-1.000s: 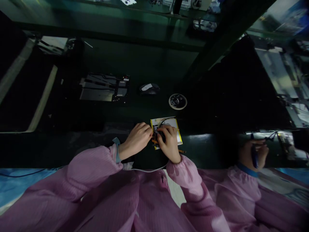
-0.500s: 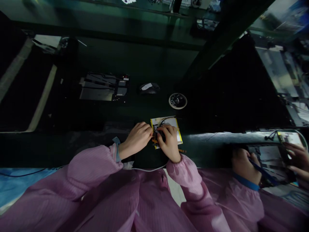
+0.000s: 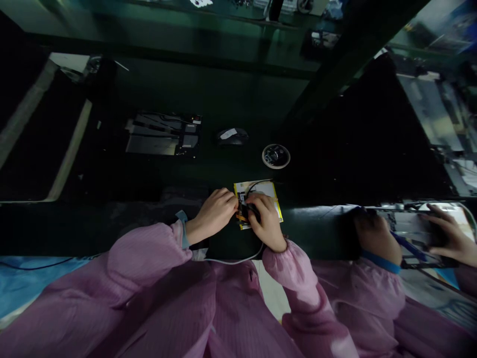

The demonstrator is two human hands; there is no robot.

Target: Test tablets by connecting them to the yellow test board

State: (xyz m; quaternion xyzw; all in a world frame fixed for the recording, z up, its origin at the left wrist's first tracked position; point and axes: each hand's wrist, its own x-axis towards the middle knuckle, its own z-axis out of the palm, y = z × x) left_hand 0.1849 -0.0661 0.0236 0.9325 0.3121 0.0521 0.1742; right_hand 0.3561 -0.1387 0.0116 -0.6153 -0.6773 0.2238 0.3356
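Observation:
A small flat device with a yellow-edged pale panel (image 3: 267,191) lies on the dark bench in front of me. My left hand (image 3: 213,213) rests at its left edge with fingers curled, pinching near a small dark part and orange strips (image 3: 240,217). My right hand (image 3: 266,222) lies over the device's lower half, fingers bent and pressed on the dark part. A thin black wire (image 3: 255,185) curves over the panel. What the fingertips grip is too small to name.
A round white dish of small parts (image 3: 276,156) sits behind the device, beside a dark mouse-shaped object (image 3: 232,136) and an opened flat unit (image 3: 162,136). At the right, a co-worker's hands (image 3: 376,236) hold a blue tool over another device (image 3: 417,233).
My hands have stayed on the device, my right hand shifting slightly. The co-worker at the right has brought both hands onto the device in front of them.

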